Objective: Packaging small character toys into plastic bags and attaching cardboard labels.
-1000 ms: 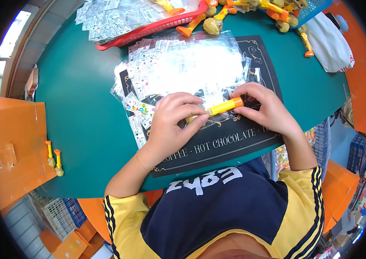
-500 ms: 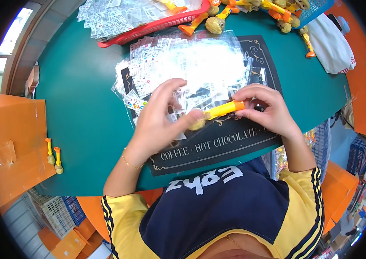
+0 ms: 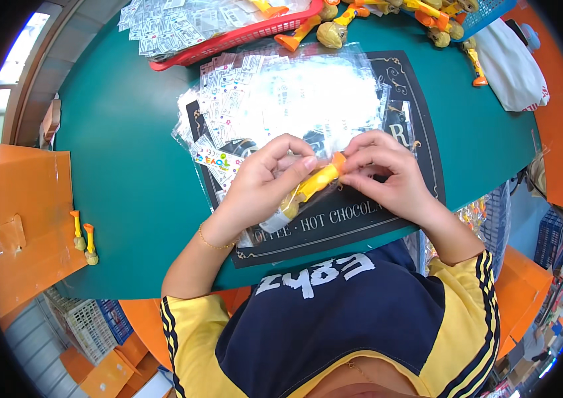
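Note:
A yellow toy stick (image 3: 320,182) with an orange flared end and a gold round head lies slanted between my hands, in a clear plastic bag (image 3: 286,211). My left hand (image 3: 265,182) is closed on the bag, thumb and forefinger pinching it beside the stick. The fingers of my right hand (image 3: 391,174) pinch together at the orange end; the bag's edge there is hard to make out. Just beyond my hands, a heap of flat clear bags with printed labels (image 3: 235,93) covers much of a black printed mat (image 3: 387,222). Glare whitens the heap's middle.
A red basket (image 3: 241,48) of labelled bags stands at the back, beside a blue basket (image 3: 487,20) and a pile of similar toys (image 3: 430,20). A white cloth bag (image 3: 510,69) lies at right. Two toys (image 3: 89,245) rest at the green table's left, by an orange box (image 3: 22,225).
The toy stick has gone into the clear bag and tilted more steeply. My right hand has moved left, toward my left hand, whose fingers have closed on the bag.

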A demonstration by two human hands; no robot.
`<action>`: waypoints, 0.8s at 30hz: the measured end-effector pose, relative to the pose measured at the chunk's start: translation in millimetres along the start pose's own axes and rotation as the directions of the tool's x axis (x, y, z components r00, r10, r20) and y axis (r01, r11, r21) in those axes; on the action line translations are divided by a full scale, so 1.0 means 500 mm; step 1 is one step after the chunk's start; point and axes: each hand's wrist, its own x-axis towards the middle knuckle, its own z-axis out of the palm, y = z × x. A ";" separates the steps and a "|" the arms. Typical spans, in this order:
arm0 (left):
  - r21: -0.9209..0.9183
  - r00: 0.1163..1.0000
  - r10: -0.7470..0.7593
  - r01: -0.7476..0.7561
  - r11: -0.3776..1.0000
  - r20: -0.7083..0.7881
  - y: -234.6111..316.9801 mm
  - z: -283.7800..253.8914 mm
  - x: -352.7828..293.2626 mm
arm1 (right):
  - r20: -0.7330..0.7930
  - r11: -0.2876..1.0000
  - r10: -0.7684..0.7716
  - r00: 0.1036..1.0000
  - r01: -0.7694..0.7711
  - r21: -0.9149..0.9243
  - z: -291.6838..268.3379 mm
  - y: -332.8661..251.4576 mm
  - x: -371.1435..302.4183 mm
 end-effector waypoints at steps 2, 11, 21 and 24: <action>-0.004 0.998 0.063 -0.063 0.998 -0.027 -0.009 -0.003 0.004 | -0.057 0.992 0.092 0.994 -0.086 0.090 0.004 0.007 -0.008; 0.001 0.995 0.050 -0.050 0.999 -0.091 -0.033 -0.025 0.025 | -0.044 0.984 0.066 0.997 -0.073 -0.163 0.016 0.005 -0.017; -0.133 0.998 0.002 -0.011 0.991 -0.067 -0.039 -0.009 0.018 | -0.097 0.976 0.040 0.994 -0.059 -0.207 0.011 0.006 -0.004; -0.116 0.997 0.027 -0.035 0.993 -0.071 -0.049 -0.007 0.017 | -0.105 0.982 0.189 0.976 -0.189 0.005 0.016 0.018 -0.007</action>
